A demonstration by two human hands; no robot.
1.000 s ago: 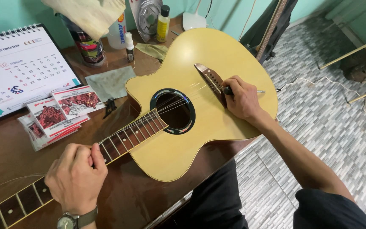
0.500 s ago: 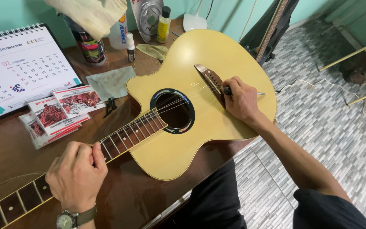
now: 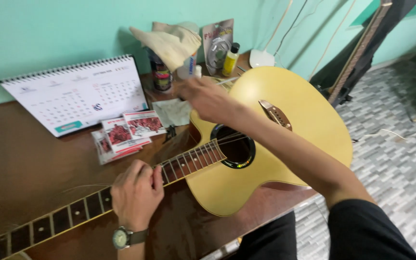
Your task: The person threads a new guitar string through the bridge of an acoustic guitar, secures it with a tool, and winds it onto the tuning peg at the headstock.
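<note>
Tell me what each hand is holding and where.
Left hand grips the guitar neck over the frets. Right hand, blurred above the guitar body, cannot be told.

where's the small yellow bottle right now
In the head view the small yellow bottle stands upright at the back of the brown table, near the teal wall, just beyond the guitar body and beside a clear blister pack.

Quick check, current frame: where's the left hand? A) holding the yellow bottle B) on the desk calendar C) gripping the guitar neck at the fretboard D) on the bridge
C. The left hand, with a wristwatch on its wrist, is wrapped over the guitar neck on the fretboard, just short of the yellow guitar body; the calendar, bridge and yellow bottle all lie away from it.
</note>
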